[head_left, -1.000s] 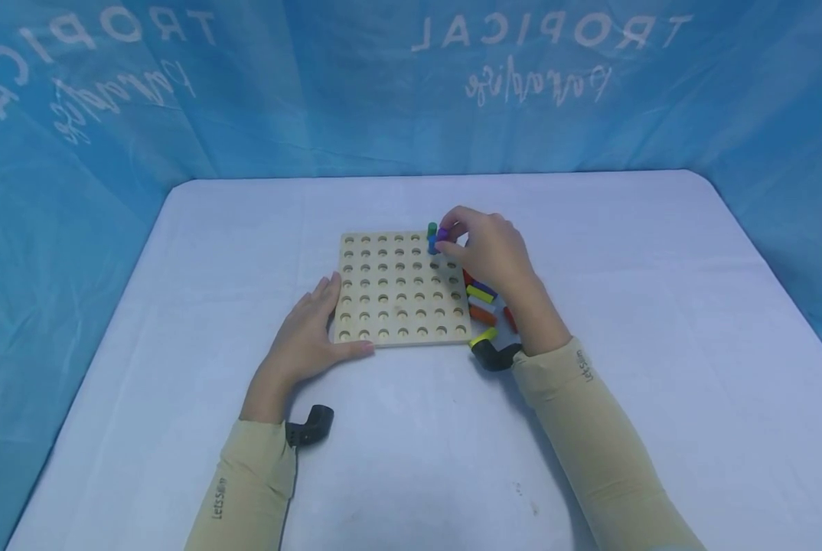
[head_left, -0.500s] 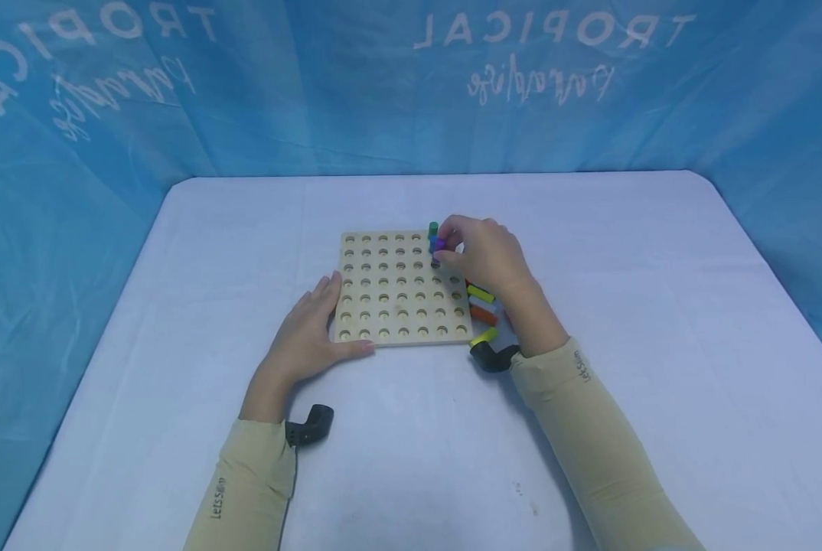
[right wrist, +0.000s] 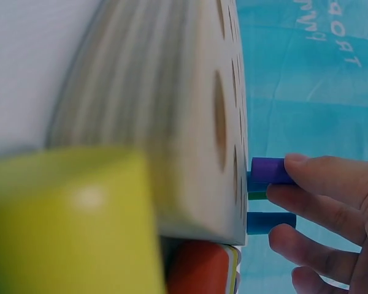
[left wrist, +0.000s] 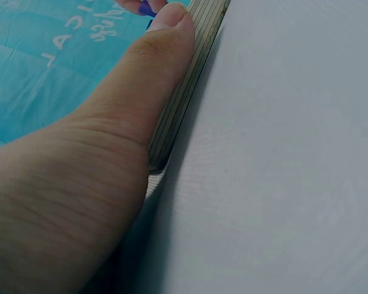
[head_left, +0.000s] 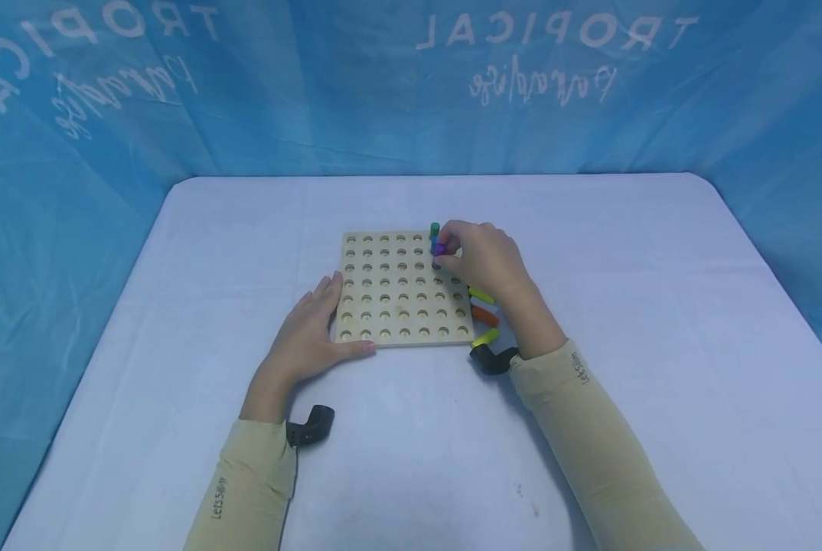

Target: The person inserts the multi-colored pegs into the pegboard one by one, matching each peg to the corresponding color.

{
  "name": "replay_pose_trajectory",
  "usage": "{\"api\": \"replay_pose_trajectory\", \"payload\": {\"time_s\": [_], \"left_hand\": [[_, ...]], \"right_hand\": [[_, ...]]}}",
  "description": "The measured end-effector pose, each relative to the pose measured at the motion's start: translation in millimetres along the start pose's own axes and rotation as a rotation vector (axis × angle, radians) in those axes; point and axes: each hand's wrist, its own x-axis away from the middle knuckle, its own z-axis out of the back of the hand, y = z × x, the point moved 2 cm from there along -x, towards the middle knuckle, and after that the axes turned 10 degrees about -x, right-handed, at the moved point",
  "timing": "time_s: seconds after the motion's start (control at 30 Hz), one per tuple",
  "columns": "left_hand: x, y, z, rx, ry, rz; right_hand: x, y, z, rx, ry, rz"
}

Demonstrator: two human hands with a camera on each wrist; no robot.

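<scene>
A square wooden pegboard (head_left: 393,287) with rows of round holes lies on the table. My left hand (head_left: 308,337) rests at its near left corner, fingers along the left side and thumb along the front edge. Over the board's right part, my right hand (head_left: 483,256) pinches a purple peg (right wrist: 271,170) between thumb and fingertips. The peg's lower end is right at a hole in the third row from the back. Behind it stand a green peg (head_left: 435,228) and a blue peg, partly hidden by the hand. Another blue peg (right wrist: 271,223) stands upright in the right wrist view.
Loose pegs lie along the board's right side: yellow (head_left: 481,295), orange (head_left: 484,316) and others, some hidden under the right arm. A yellow peg (head_left: 484,337) lies by the right wrist camera (head_left: 491,360). A blue printed curtain (head_left: 411,99) hangs behind the table.
My right hand has brought the purple peg nearer to me, from beside the blue peg to the third-row hole. My left hand stays at the board's corner.
</scene>
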Motion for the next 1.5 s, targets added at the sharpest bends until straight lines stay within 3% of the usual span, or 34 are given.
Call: {"api": "replay_pose_trajectory", "payload": {"time_s": [1.13, 1.5], "left_hand": [[0.4, 0.9, 1.0, -0.002, -0.002, 0.018], [-0.7, 0.2, -1.0, -0.006, -0.007, 0.025]], "right_hand": [[0.6, 0.0, -4.4, 0.009, -0.021, -0.012], [0.3, 0.5, -6.2, 0.012, -0.061, -0.032]]}}
